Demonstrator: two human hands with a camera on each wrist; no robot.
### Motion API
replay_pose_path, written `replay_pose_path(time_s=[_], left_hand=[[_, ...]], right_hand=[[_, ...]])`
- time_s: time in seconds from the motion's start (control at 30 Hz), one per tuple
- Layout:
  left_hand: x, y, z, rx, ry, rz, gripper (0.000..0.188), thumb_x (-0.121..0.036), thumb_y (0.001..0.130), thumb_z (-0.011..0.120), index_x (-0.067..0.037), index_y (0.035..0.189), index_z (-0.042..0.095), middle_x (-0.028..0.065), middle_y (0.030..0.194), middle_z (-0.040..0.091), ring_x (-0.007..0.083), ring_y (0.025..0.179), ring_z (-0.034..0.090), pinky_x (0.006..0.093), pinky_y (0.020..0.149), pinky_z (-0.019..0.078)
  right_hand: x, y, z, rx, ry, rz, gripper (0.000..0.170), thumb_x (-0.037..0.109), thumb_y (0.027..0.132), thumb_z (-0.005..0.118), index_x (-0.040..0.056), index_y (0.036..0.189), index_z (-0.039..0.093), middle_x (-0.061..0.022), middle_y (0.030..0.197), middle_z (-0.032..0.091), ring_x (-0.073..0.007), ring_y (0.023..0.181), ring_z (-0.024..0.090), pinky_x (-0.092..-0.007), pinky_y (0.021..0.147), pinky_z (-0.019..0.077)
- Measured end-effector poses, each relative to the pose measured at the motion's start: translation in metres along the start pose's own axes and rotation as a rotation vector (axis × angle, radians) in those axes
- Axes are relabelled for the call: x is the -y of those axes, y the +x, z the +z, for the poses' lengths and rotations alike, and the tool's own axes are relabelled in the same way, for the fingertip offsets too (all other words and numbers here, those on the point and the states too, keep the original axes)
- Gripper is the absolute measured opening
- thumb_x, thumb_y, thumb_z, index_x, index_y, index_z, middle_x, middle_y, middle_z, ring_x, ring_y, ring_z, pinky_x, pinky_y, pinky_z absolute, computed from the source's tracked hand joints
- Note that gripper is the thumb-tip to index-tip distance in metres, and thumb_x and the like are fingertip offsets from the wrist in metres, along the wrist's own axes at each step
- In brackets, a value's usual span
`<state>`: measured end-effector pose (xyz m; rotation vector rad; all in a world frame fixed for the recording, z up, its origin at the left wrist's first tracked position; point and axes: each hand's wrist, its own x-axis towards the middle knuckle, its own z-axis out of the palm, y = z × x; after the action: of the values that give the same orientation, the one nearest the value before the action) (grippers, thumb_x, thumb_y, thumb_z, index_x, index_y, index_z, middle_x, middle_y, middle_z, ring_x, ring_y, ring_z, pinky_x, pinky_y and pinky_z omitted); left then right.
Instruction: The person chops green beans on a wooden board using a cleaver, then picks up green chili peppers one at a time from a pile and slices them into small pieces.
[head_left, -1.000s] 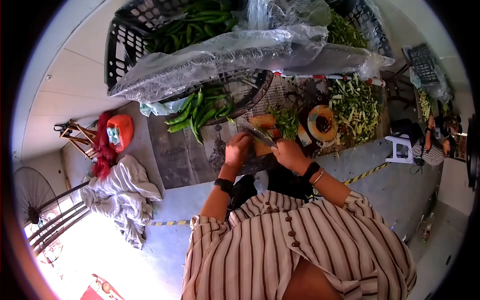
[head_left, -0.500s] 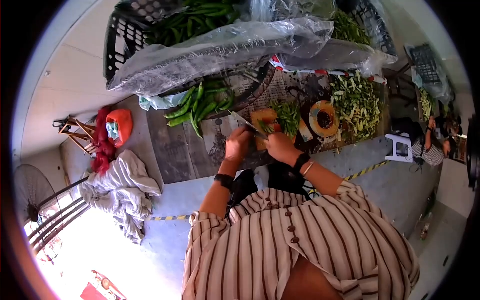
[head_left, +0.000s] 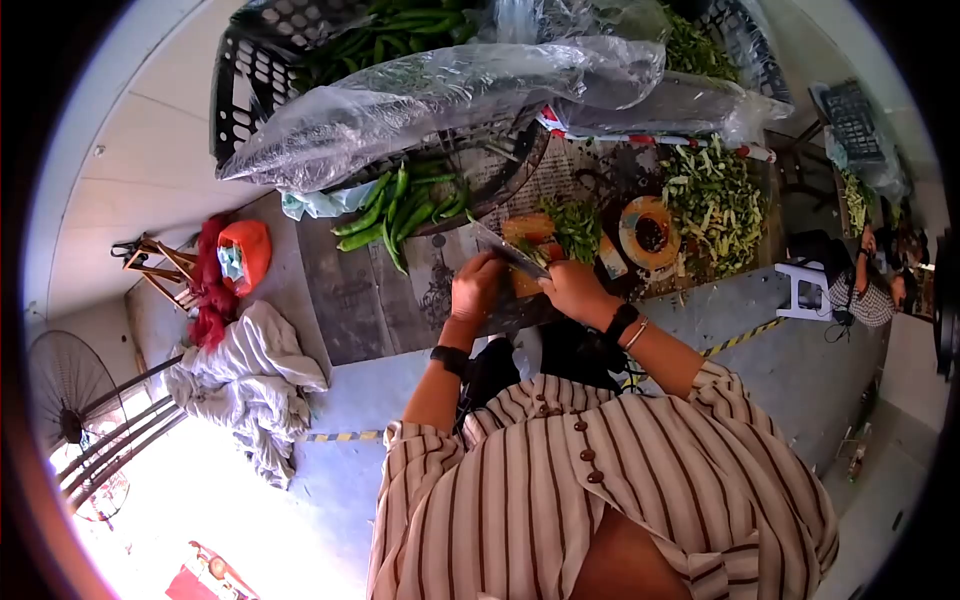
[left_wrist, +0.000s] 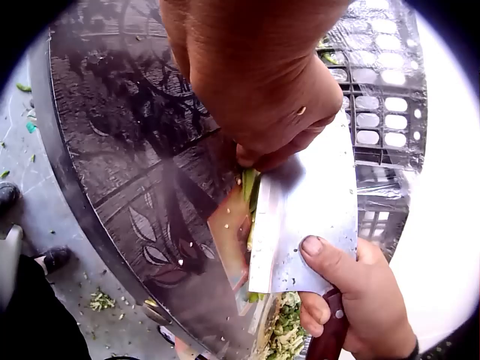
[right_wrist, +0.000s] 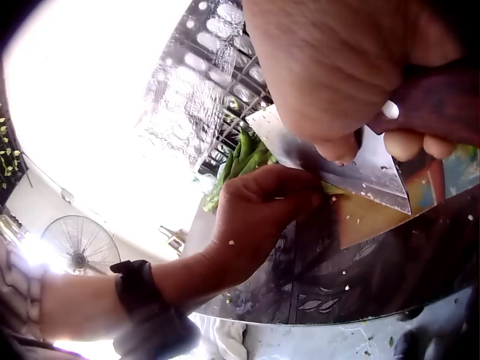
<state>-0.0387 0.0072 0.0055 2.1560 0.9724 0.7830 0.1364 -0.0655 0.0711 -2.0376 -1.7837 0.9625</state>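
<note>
In my right hand (head_left: 580, 292) is a cleaver (left_wrist: 322, 202), gripped by its dark red handle with the thumb against the blade. My left hand (head_left: 475, 285) presses its curled fingertips on a green chili pepper (left_wrist: 253, 187), right beside the blade. That pepper lies on a small orange board (left_wrist: 229, 229), along the cleaver's edge. Past the board, a small heap of cut green pepper (head_left: 573, 232) sits close to the right hand. Whole green chili peppers (head_left: 400, 215) are piled ahead of the left hand.
Chopped pepper (head_left: 715, 210) is heaped on the right of the dark table (head_left: 360, 320), near an orange ring-shaped design (head_left: 650, 235). Plastic-draped black crates (head_left: 240, 110) stand behind. A white stool (head_left: 803, 292) and another person (head_left: 858, 300) are farther right.
The right hand and cleaver moved left toward the left hand, then slightly back right. My left hand shifted a little forward and stays at the board.
</note>
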Motion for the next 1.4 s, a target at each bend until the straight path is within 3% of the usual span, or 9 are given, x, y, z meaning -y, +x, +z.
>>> replay_pose_path(time_s=[0.4,0.5,0.6,0.9,1.03,1.2,1.3,1.4], left_hand=[[0.002,-0.002,0.001,-0.028,-0.013,-0.004,0.012,-0.003,0.07,0.057,-0.009,0.079,0.062,0.0061,0.085,0.06,0.0273,0.074,0.06,0.0342,0.063,0.05],[0.003,-0.001,0.002,-0.037,0.005,-0.003,0.012,-0.002,0.07,0.056,-0.009,0.078,0.061,0.0054,0.085,0.06,0.0271,0.074,0.06,0.0343,0.063,0.0499],[0.003,-0.002,0.001,-0.025,-0.03,-0.023,0.011,-0.002,0.07,0.059,-0.008,0.078,0.063,0.0054,0.085,0.06,0.0269,0.075,0.06,0.0338,0.063,0.0493],[-0.003,0.004,-0.003,-0.017,-0.017,-0.027,0.008,-0.002,0.071,0.059,-0.008,0.076,0.062,0.0063,0.082,0.059,0.0278,0.073,0.059,0.034,0.061,0.0482],[-0.001,0.002,-0.002,-0.002,-0.04,-0.014,0.007,-0.003,0.072,0.059,-0.008,0.076,0.062,0.0075,0.078,0.059,0.0286,0.071,0.059,0.0344,0.06,0.0478],[-0.003,0.009,0.002,-0.016,-0.019,0.002,0.007,-0.003,0.073,0.059,-0.008,0.076,0.062,0.0063,0.077,0.058,0.0282,0.072,0.059,0.035,0.061,0.0483],[-0.004,0.006,-0.002,0.058,0.065,-0.028,0.012,-0.005,0.073,0.061,-0.008,0.084,0.062,0.0066,0.086,0.059,0.0277,0.075,0.06,0.0348,0.063,0.0488],[-0.013,0.01,-0.001,0.091,0.13,-0.065,0.04,-0.011,0.07,0.066,-0.009,0.109,0.057,0.0095,0.1,0.056,0.0264,0.08,0.06,0.0341,0.067,0.0492]], right_hand=[[-0.001,0.008,-0.006,0.162,0.0,0.066,0.028,0.022,0.078,0.057,-0.0047,0.069,0.057,-0.0225,0.065,0.055,-0.0393,0.064,0.056,-0.0448,0.059,0.0437],[-0.003,0.005,0.001,0.041,0.073,0.028,0.029,0.023,0.078,0.058,-0.005,0.069,0.057,-0.023,0.065,0.055,-0.0393,0.064,0.056,-0.0442,0.059,0.0435],[-0.002,0.003,0.0,0.046,0.131,0.112,0.03,0.023,0.078,0.058,-0.0054,0.069,0.057,-0.0233,0.065,0.055,-0.0393,0.063,0.056,-0.0433,0.057,0.0434],[-0.007,0.003,0.005,0.137,0.116,0.123,0.029,0.021,0.078,0.055,-0.0056,0.066,0.057,-0.0244,0.065,0.056,-0.0399,0.062,0.056,-0.0456,0.059,0.044],[-0.009,0.011,0.025,0.083,0.073,0.097,0.031,0.022,0.078,0.055,-0.0057,0.066,0.057,-0.0247,0.063,0.055,-0.0397,0.06,0.055,-0.0459,0.059,0.0441],[-0.004,0.015,0.032,-0.144,0.171,0.034,0.034,0.025,0.08,0.054,-0.0037,0.061,0.055,-0.0225,0.059,0.053,-0.0382,0.056,0.055,-0.0461,0.055,0.0432],[-0.024,0.0,0.024,-0.163,0.378,0.121,0.035,0.025,0.08,0.053,-0.0041,0.06,0.053,-0.0226,0.057,0.052,-0.0377,0.053,0.054,-0.0451,0.053,0.042],[-0.03,-0.024,-0.013,-0.316,0.386,0.229,0.037,0.026,0.079,0.052,-0.0054,0.06,0.054,-0.0242,0.057,0.051,-0.0355,0.053,0.056,-0.0434,0.05,0.0408]])
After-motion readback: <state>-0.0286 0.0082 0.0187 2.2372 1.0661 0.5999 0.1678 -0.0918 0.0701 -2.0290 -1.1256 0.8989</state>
